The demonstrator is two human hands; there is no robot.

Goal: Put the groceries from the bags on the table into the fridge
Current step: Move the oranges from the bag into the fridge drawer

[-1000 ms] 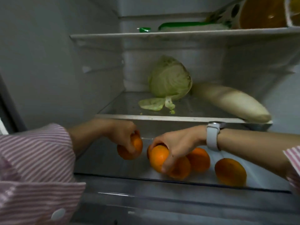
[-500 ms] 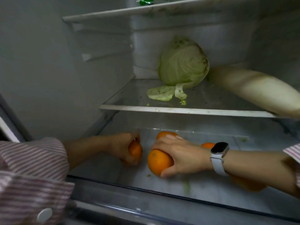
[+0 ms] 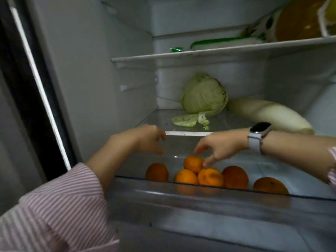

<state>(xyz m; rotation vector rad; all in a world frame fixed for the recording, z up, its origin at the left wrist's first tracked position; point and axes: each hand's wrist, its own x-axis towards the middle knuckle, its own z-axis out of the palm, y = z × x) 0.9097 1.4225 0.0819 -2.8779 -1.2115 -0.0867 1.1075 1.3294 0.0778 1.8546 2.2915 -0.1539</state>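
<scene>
Several oranges (image 3: pixel 211 176) lie in the clear drawer (image 3: pixel 200 195) at the bottom of the fridge. One orange (image 3: pixel 156 172) sits apart on the left, and another orange (image 3: pixel 270 185) lies far right. My left hand (image 3: pixel 147 138) hovers above the drawer, empty, fingers loosely bent. My right hand (image 3: pixel 220 144), with a white watch on its wrist, hangs over the pile, its fingertips just above the top orange (image 3: pixel 193 163). Neither hand holds anything.
On the glass shelf (image 3: pixel 187 132) above the drawer sit a cabbage (image 3: pixel 204 95), a loose leaf (image 3: pixel 185 120) and a long white radish (image 3: pixel 269 113). The upper shelf (image 3: pixel 200 53) carries packaged food at the right. The fridge's left wall (image 3: pixel 91 70) is close.
Both hands have let go of their oranges and lifted out of the drawer. The oranges now lie in the drawer. The view has tilted upward.
</scene>
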